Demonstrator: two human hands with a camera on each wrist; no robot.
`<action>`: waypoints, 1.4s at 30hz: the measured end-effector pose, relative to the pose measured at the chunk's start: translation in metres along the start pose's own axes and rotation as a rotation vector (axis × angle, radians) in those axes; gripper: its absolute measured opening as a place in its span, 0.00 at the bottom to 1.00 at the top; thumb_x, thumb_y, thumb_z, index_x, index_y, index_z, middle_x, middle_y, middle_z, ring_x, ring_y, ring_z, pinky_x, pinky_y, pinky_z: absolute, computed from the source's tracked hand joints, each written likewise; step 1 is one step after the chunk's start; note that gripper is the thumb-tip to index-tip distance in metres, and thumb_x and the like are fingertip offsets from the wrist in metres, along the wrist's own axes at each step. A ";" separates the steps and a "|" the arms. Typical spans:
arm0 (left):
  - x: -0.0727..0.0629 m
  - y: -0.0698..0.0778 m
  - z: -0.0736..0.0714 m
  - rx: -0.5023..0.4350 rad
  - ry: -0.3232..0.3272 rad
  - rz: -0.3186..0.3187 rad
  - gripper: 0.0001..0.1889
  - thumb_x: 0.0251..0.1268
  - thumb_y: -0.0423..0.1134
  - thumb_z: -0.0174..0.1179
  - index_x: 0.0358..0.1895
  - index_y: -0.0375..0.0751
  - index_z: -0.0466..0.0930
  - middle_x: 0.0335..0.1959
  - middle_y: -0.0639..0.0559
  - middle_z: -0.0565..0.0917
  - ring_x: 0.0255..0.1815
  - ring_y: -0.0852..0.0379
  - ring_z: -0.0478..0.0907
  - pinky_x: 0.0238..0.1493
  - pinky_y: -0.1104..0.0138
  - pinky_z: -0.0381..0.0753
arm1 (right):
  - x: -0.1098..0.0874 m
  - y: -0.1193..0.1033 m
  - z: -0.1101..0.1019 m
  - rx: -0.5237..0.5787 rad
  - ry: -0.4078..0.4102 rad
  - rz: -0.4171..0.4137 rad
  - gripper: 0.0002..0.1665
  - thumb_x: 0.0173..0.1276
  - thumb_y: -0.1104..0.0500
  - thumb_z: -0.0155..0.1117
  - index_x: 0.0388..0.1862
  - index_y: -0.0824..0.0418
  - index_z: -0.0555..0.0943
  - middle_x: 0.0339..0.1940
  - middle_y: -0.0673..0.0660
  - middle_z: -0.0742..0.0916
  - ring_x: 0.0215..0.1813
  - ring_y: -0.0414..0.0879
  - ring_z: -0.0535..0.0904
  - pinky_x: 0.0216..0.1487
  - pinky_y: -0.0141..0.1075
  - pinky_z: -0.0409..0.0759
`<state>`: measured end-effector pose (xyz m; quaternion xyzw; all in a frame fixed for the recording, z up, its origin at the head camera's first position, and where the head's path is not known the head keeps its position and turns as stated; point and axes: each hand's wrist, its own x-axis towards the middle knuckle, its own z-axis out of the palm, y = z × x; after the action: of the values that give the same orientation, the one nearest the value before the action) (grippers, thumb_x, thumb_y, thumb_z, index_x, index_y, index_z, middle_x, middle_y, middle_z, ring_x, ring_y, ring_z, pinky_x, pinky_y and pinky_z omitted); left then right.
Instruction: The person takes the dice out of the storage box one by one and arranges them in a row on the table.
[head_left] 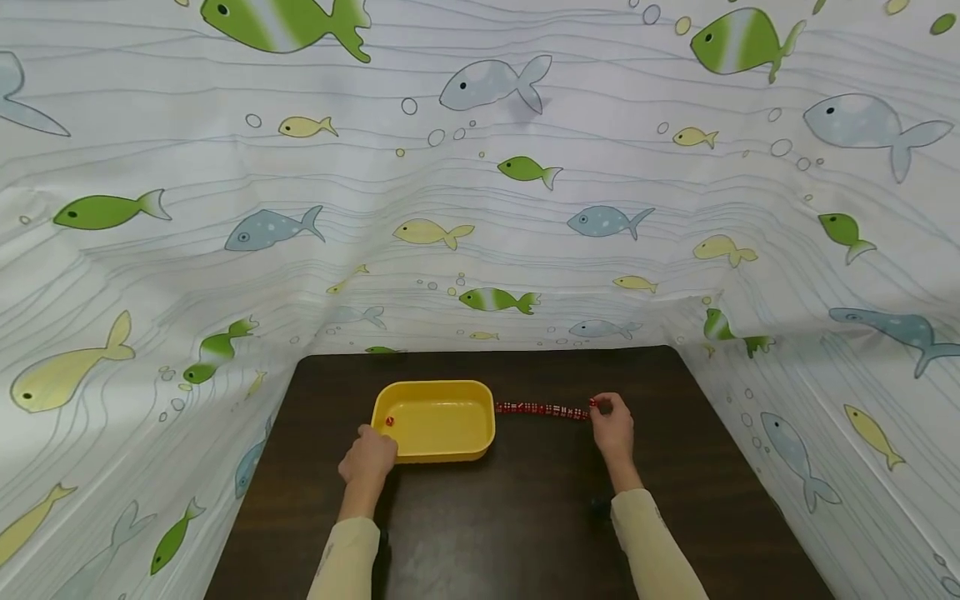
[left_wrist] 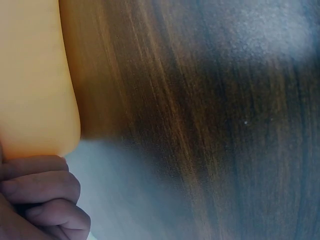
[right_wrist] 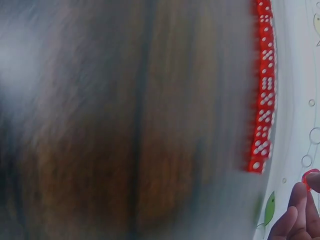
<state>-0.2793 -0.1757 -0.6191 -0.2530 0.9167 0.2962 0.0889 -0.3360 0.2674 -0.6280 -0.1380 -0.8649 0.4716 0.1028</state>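
A yellow plastic tray sits on the table, with one red die inside near its left end. My left hand grips the tray's near left corner, fingers curled against the wall in the left wrist view. From the tray's right side a line of red dice with white pips runs rightward; the right wrist view shows several of them pressed side by side. At that line's right end my right hand pinches a single red die between thumb and fingertips, slightly off the last die in the row.
The dark wood-grain table has rounded far corners. White cloth printed with fish hangs behind it and along both sides. Pale yellow sleeves cover both forearms.
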 end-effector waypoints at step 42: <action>0.002 0.003 -0.003 -0.009 0.005 -0.026 0.25 0.80 0.45 0.45 0.66 0.26 0.62 0.40 0.33 0.79 0.37 0.38 0.79 0.46 0.45 0.77 | 0.017 0.026 0.009 -0.199 -0.178 0.036 0.25 0.80 0.62 0.57 0.73 0.60 0.73 0.66 0.66 0.82 0.54 0.62 0.81 0.50 0.54 0.77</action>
<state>-0.2824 -0.1761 -0.6160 -0.2658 0.9123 0.2984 0.0893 -0.3509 0.2793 -0.6540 -0.1209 -0.9104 0.3957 0.0031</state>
